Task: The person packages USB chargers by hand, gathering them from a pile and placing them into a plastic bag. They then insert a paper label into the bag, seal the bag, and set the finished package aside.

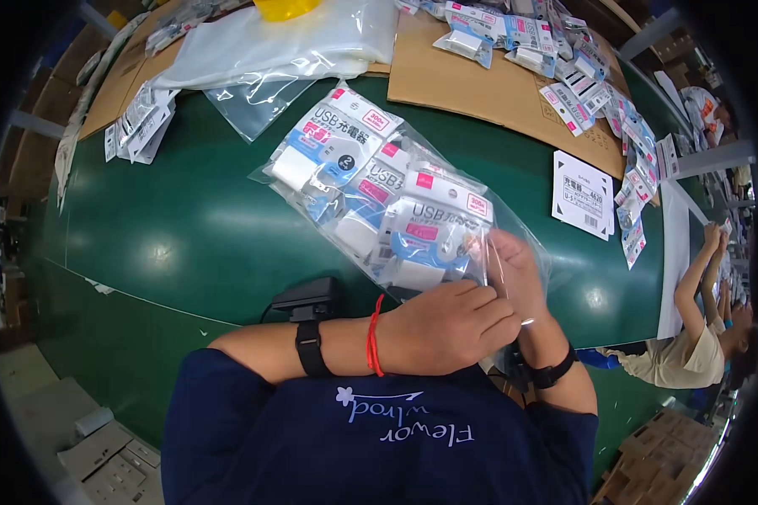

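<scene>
A large clear plastic bag (520, 220) lies slantwise on the green table in front of me. Inside it are several blister packs (434, 220) of white USB chargers with pink and blue cards. My left hand (455, 328) is closed on the bag's near right edge, its forearm crossing in front of me. Beyond it, my right hand (518, 271) is at the bag's right end, partly seen through the film, with fingers bent and pinching the film beside the nearest pack. The right fingertips are partly hidden by glare.
A stack of clear bags (269, 49) lies at the back under a yellow object (286, 7). More charger packs (526, 35) cover a cardboard sheet (446, 80). White printed labels (583, 194) lie at right, bundled packs (143, 126) at left. A co-worker (691, 353) is at far right.
</scene>
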